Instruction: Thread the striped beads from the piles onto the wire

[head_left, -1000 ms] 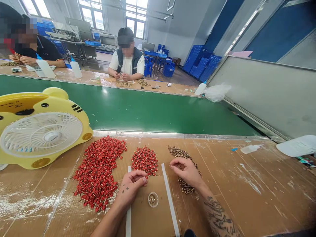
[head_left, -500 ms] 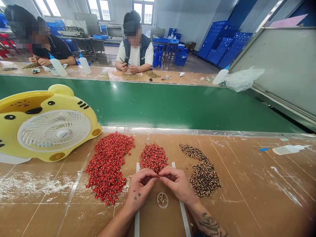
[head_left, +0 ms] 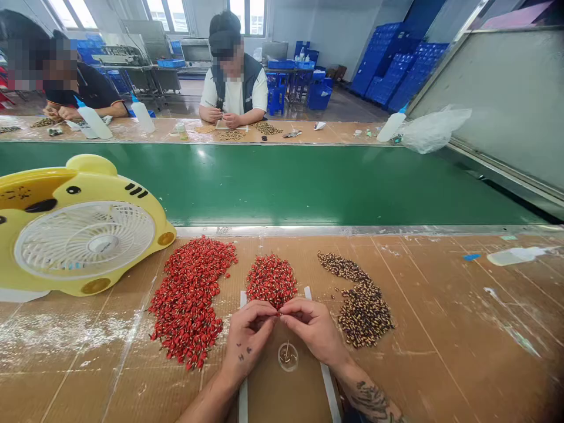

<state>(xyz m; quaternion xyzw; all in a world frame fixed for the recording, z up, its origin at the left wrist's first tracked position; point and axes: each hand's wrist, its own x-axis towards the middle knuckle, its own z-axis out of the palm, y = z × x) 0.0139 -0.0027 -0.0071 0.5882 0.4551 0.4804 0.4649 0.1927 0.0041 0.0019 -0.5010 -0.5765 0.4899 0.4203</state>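
Observation:
My left hand (head_left: 247, 335) and my right hand (head_left: 311, 326) meet above the cardboard-covered bench (head_left: 440, 317), their fingertips pinching a tiny red piece (head_left: 278, 312) that the fingers mostly hide. Just beyond them lies a small heap of red beads (head_left: 271, 281). A larger red heap (head_left: 185, 299) spreads left of my left hand, and a speckled brown bead heap (head_left: 363, 311) lies right of my right hand. Below my hands sits a small clear round dish (head_left: 288, 356) holding thin metal pins.
A yellow animal-shaped fan (head_left: 83, 244) stands at the left. White strips (head_left: 242, 388) lie on the bench by my hands. A green conveyor belt (head_left: 264, 185) runs beyond the bench, with two co-workers (head_left: 233, 70) at the far bench. A white bottle (head_left: 513, 256) lies right.
My hands, apart a second ago, have come together with fingertips meeting over the bench. The view has swung and levelled slightly, and the brown heap now shows fully.

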